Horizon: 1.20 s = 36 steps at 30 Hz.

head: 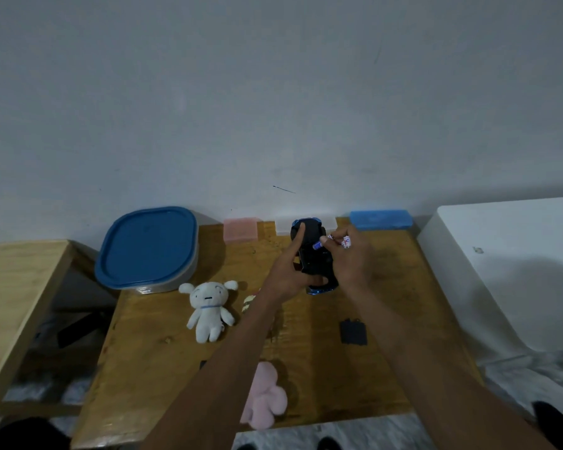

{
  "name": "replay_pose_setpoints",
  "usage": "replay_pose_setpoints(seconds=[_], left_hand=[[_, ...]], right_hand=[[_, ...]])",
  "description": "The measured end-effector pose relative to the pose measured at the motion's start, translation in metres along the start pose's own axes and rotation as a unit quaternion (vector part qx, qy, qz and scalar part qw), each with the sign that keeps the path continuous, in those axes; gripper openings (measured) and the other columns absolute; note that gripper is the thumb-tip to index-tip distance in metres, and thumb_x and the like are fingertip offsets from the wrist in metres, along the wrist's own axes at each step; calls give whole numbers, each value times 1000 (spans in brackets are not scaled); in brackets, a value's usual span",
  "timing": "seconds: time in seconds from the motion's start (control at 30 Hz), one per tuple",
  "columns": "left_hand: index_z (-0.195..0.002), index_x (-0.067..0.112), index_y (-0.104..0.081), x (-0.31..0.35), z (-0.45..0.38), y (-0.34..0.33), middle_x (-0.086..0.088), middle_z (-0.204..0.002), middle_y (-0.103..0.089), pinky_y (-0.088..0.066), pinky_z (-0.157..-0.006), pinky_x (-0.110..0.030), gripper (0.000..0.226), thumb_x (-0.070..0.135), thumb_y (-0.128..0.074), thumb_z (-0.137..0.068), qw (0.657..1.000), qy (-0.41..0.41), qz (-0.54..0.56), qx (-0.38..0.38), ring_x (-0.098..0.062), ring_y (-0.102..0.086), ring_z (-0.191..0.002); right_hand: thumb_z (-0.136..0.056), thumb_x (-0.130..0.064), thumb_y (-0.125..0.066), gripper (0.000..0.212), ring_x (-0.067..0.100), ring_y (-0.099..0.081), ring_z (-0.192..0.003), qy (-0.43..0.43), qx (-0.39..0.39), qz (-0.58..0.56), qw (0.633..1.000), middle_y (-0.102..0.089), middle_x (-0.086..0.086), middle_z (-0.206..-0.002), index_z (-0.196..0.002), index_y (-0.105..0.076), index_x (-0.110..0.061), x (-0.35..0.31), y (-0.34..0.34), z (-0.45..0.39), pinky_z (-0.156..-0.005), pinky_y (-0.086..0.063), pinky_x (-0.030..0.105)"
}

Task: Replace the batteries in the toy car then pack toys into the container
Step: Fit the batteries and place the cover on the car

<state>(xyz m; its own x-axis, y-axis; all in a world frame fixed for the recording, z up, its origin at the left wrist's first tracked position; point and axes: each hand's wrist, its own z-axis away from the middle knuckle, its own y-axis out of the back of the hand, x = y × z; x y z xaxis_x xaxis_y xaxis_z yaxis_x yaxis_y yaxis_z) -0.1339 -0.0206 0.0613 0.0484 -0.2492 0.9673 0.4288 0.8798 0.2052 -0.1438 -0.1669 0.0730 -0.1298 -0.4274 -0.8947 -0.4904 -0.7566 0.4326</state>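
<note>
Your left hand (288, 274) grips upturned toy car (312, 254); your right hand (351, 258) pinches batteries (337, 241), red-blue label print unreadable.

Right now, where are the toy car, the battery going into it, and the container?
toy car (309, 254), head view, on its black underside.
battery (319, 244), head view, on its blue end between the right hand's fingertips.
container (147, 246), head view, on the middle of its blue lid.
</note>
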Motion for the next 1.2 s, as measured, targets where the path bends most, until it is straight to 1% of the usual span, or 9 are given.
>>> replay_pose_setpoints(seconds=[0.13,0.3,0.5,0.63,0.7,0.83,0.93,1.03,1.2], left_hand=[[-156,44,-17,-5,1,2,1,-151,-44,-57,-94,-32,117,1,-87,-72,1000,10,8,-8,-25,-59,-121],[-150,51,-19,-8,2,3,1,-152,-43,-56,-84,-17,115,2,-88,-71,1000,11,23,-1,-25,-58,-122],[-155,44,-21,-10,0,2,1,-152,-45,-57,-89,-24,116,4,-89,-71,1000,8,28,-1,-23,-60,-119],[-155,44,-21,-12,0,3,1,-152,-45,-56,-89,-20,115,3,-88,-71,1000,0,29,2,-21,-59,-120],[-152,49,-21,-13,1,2,-1,-152,-44,-56,-89,-19,115,2,-88,-72,999,0,36,9,-22,-58,-123],[-141,65,-23,-16,4,-2,-2,-150,-45,-57,-95,-33,113,6,-89,-71,999,-5,40,29,-28,-56,-126],[-139,70,-22,-15,5,-1,-1,-150,-45,-56,-97,-40,114,6,-89,-71,999,-9,37,32,-28,-56,-127],[-143,63,-21,-11,6,1,-1,-150,-46,-55,-99,-44,114,4,-88,-72,998,-7,42,36,-28,-55,-126],[-152,51,-22,-10,6,4,3,-149,-45,-56,-98,-44,113,0,-86,-73,998,2,56,15,-26,-56,-126]], right_hand=[[-87,-23,-76,18,15,-65,-77,0,-1,23,1000,-65,-5,-83,-85,-61,-15,4,-4,5,-64,-58,37],[-87,-28,-77,20,14,-64,-73,2,-17,50,999,-65,-5,-80,-82,-60,-18,4,-5,2,-61,-55,37],[-88,-31,-75,22,13,-61,-68,-7,-53,64,997,-64,-3,-76,-79,-61,-17,0,-8,2,-55,-45,23],[-89,-35,-74,24,7,-57,-64,7,-60,90,994,-61,-7,-72,-75,-58,-23,-2,-7,4,-54,-41,22],[-88,-36,-73,25,9,-58,-64,5,-62,102,993,-60,-7,-72,-74,-57,-24,-2,-8,3,-54,-41,24],[-88,-41,-71,27,16,-61,-66,35,-71,146,986,-62,-3,-72,-75,-60,-21,-2,-6,3,-55,-50,35],[-89,-40,-71,28,16,-59,-66,59,-78,156,983,-60,-3,-71,-75,-59,-19,-3,-4,4,-54,-48,33],[-89,-43,-70,29,17,-61,-67,72,-84,173,979,-62,-2,-73,-76,-60,-19,-7,-4,3,-56,-52,35],[-88,-46,-71,33,18,-60,-65,56,-123,188,973,-63,-1,-72,-75,-57,-18,-13,-1,-7,-53,-47,33]])
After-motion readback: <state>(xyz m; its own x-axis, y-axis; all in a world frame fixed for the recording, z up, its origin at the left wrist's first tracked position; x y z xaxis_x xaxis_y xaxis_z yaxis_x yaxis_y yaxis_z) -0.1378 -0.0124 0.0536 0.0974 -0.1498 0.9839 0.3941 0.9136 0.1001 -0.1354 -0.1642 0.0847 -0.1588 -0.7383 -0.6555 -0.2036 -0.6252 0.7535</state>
